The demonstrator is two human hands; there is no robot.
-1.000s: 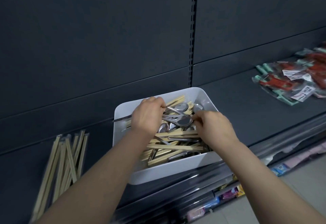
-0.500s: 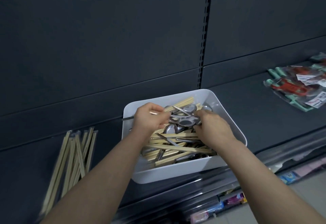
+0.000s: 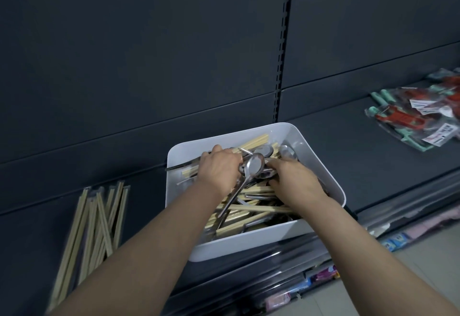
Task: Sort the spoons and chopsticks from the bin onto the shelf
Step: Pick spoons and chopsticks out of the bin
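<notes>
Bin (image 3: pixel 249 243) contents: loose chopsticks (image 3: pixel 258 208) beneath both hands. I read the left hand (image 3: pixel 219 170) as curled round spoons (image 3: pixel 254 166), one bowl showing just right of its knuckles. Right hand (image 3: pixel 296 183) fingers bend down into the pile; I cannot tell whether they pinch anything. Sorted chopsticks (image 3: pixel 99 216) lie on the shelf (image 3: pixel 348 146), well left of the left hand.

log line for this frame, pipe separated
left hand: grips spoons over bin | right hand: in bin, grip hidden | chopsticks: pile on shelf left of bin
</notes>
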